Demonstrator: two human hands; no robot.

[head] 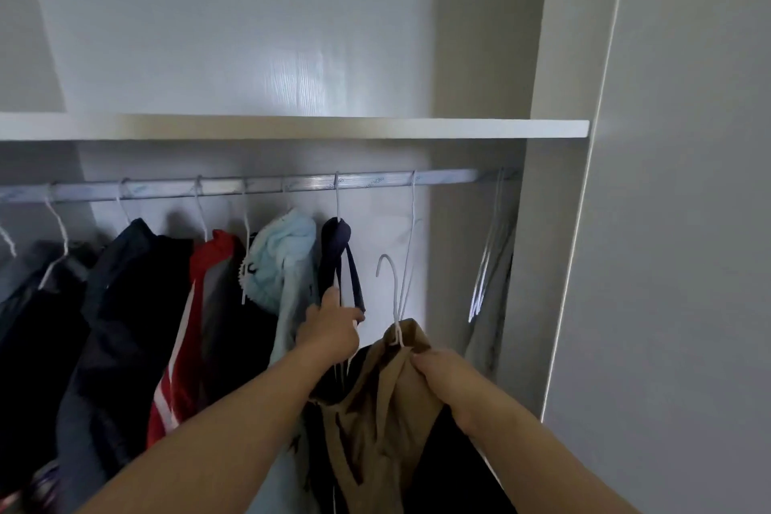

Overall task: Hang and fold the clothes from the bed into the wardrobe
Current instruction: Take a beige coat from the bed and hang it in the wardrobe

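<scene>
Tan garment, one, sits on a white hanger with its hook below the rail, unhooked. The right hand fingers curl into its collar. The left hand grips one navy garment. At least five garments hang on the rail.

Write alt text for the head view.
The right hand grips a tan garment on a white hanger below the wardrobe rail, its hook not yet on; the left hand holds a dark garment hanging there.
</scene>
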